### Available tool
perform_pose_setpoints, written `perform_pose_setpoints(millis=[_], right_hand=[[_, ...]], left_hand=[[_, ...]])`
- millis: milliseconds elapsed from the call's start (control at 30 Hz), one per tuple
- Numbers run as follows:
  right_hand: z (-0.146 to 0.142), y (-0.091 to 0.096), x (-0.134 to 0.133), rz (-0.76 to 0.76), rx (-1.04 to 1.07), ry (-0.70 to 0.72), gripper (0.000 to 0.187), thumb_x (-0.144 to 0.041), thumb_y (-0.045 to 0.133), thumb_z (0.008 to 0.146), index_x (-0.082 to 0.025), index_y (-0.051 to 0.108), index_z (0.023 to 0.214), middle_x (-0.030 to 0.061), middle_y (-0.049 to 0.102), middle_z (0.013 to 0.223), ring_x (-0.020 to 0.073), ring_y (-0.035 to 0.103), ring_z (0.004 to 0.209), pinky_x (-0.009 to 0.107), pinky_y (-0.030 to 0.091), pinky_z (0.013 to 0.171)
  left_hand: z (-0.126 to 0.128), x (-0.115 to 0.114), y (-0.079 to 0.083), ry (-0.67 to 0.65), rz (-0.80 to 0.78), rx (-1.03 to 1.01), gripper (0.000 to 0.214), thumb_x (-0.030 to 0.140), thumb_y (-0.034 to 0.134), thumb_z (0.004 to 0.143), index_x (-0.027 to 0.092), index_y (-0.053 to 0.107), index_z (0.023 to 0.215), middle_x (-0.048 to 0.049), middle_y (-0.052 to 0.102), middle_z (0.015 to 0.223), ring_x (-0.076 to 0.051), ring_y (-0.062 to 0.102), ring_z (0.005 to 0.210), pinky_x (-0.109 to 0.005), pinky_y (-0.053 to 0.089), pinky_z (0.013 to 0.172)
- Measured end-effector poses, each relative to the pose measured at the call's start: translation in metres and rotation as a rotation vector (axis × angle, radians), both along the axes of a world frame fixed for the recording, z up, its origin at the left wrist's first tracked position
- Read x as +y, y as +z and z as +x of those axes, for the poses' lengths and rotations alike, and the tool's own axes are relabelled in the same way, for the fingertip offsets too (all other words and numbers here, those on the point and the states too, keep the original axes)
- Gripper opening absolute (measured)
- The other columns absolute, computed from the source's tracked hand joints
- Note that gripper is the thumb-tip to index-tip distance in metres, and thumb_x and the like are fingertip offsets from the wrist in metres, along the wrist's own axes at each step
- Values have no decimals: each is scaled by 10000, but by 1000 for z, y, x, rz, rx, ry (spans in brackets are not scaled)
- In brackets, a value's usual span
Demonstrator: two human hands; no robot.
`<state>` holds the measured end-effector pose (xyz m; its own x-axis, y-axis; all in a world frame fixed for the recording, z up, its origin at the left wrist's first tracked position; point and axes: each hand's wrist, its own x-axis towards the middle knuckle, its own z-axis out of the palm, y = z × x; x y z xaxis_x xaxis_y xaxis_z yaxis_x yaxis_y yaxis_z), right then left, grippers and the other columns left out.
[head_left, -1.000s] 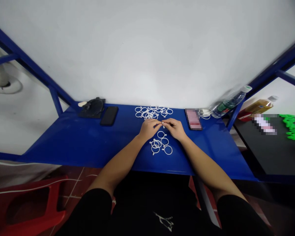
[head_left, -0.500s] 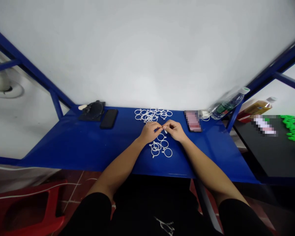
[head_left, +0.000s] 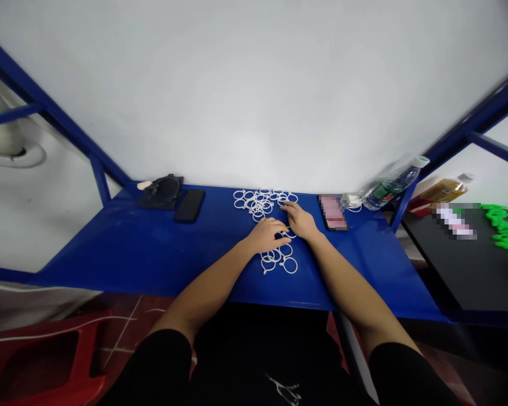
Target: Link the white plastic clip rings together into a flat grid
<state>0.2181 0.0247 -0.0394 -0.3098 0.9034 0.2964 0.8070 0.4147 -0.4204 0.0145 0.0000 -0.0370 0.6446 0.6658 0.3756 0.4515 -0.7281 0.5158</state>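
Observation:
On the blue table (head_left: 144, 248) lie two groups of white plastic rings. The far pile of rings (head_left: 260, 200) sits near the wall. The near group of rings (head_left: 279, 260) lies in front of my hands. My left hand (head_left: 267, 235) rests palm down over the near group, its fingers stretched toward the right. My right hand (head_left: 298, 220) reaches forward, its fingertips touching the right edge of the far pile. Whether either hand holds a ring is hidden.
A black phone (head_left: 189, 205) and a dark pouch (head_left: 161, 192) lie at the back left. Another phone (head_left: 332, 212), a white cable and a lying water bottle (head_left: 392, 183) are at the back right. A black table with green parts (head_left: 506, 228) stands to the right, a red stool (head_left: 46, 361) below left.
My hands were pinched together on one ring above the near group. Now they have parted: the left has dropped onto the near rings, the right has reached to the far pile.

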Motion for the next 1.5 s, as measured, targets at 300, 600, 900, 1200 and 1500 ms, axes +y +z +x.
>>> perform_pose_setpoints(millis=[300, 600, 900, 1200, 1500], right_hand=[[6, 6, -6, -7, -20, 5, 416, -49, 533, 905, -235, 733, 1220, 77, 717, 1235, 224, 701, 1077, 315, 576, 908], [22, 6, -3, -19, -92, -1, 363, -78, 549, 914, -231, 757, 1169, 70, 751, 1200, 222, 707, 1050, 311, 546, 906], [13, 6, -11, 125, 291, 80, 267, -248, 587, 964, -212, 758, 1165, 48, 704, 897, 181, 646, 772, 312, 521, 724], [-7, 25, -30, 144, 429, 138, 272, -427, 592, 1023, -258, 795, 1085, 68, 753, 921, 213, 694, 848, 370, 569, 805], [-16, 29, -40, 131, 426, 170, 285, -437, 557, 1046, -259, 779, 1041, 58, 744, 891, 205, 684, 812, 355, 562, 782]], left_hand=[[-1, -5, 6, -86, 1, 4, 226, 420, 794, 877, 254, 803, 1030, -41, 781, 1010, -224, 688, 966, -396, 499, 920], [5, -15, 10, -168, -62, 69, 285, 469, 819, 849, 306, 804, 1082, -40, 775, 1206, -271, 652, 1204, -490, 388, 1103], [6, -13, 6, -40, -46, -144, 171, 290, 703, 953, 226, 782, 1091, -13, 784, 877, -170, 716, 803, -356, 515, 887], [-3, 5, 1, 274, 87, -353, 174, 255, 647, 1001, 213, 759, 1126, -48, 778, 980, -182, 712, 899, -350, 549, 861], [-5, 1, 6, 251, 112, -354, 191, 271, 603, 1007, 202, 719, 872, -10, 713, 774, -158, 660, 747, -324, 520, 795]])
